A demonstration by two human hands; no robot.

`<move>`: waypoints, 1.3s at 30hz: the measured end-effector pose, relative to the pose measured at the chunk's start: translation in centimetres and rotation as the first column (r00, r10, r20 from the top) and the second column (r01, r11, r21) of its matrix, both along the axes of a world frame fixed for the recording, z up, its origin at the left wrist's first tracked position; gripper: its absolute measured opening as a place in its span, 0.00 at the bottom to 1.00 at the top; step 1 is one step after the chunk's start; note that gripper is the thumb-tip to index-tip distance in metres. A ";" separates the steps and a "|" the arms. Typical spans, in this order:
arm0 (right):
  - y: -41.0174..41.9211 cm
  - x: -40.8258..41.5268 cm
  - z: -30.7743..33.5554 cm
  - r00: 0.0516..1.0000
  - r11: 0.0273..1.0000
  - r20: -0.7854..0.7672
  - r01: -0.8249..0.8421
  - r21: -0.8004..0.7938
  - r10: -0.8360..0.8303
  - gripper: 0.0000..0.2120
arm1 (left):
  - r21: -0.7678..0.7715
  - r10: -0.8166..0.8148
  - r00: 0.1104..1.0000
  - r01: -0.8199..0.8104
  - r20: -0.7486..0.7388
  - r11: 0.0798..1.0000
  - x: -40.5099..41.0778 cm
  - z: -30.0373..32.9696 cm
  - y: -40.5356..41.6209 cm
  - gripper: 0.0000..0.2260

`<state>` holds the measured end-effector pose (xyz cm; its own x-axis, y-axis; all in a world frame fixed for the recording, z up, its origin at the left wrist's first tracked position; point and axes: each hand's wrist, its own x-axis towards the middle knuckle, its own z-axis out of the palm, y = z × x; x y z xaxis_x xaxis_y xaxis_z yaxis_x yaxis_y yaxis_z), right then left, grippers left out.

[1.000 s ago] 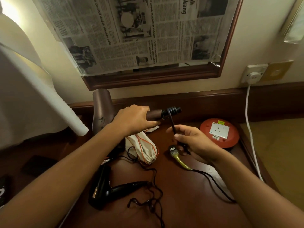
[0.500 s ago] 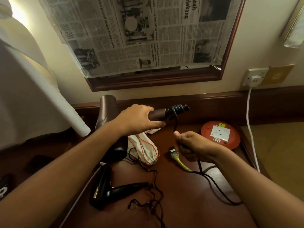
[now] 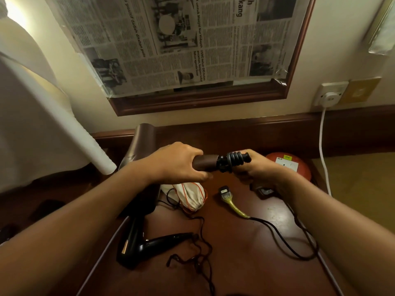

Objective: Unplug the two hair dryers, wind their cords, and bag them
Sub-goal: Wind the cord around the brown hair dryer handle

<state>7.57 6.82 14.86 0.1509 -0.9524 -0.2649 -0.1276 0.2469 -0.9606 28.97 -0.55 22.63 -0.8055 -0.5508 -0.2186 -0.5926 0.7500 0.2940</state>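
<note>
Brown hair dryer (image 3: 142,144) held below newspaper (image 3: 183,39) reading "Masjid Nur Hidayah".

Both forearms are bare to the frame edge; left hand (image 3: 179,162) and right hand (image 3: 263,169) seemingly wear no rings.

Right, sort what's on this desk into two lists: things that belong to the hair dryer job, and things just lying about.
Job:
brown hair dryer, held by the left hand
its cord, coiled at the handle end by the right hand
its plug
black hair dryer
cloth bag

Lying about:
red extension reel
white wall plug
newspaper
</note>
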 end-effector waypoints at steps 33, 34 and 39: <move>3.4 4.9 3.3 0.778 0.918 -0.534 0.136 -0.372 -0.331 0.11 | -0.403 0.228 0.966 -0.161 0.123 0.901 -2.6 -3.1 -2.9 0.20; 3.6 5.2 2.8 0.799 0.907 -0.478 0.187 -0.377 -0.364 0.11 | -0.398 0.232 0.966 -0.168 0.118 0.902 -2.6 -3.0 -2.9 0.20; 3.8 5.4 1.1 0.882 0.897 -0.220 0.360 -0.257 -0.417 0.03 | -0.372 0.226 0.970 -0.177 0.091 0.911 -2.7 -2.7 -2.5 0.20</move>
<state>12.98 10.58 15.92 -0.2901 -0.9562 -0.0378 -0.3164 0.1331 -0.9392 26.27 -3.04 19.96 -0.6475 -0.7589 -0.0698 -0.7565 0.6511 -0.0612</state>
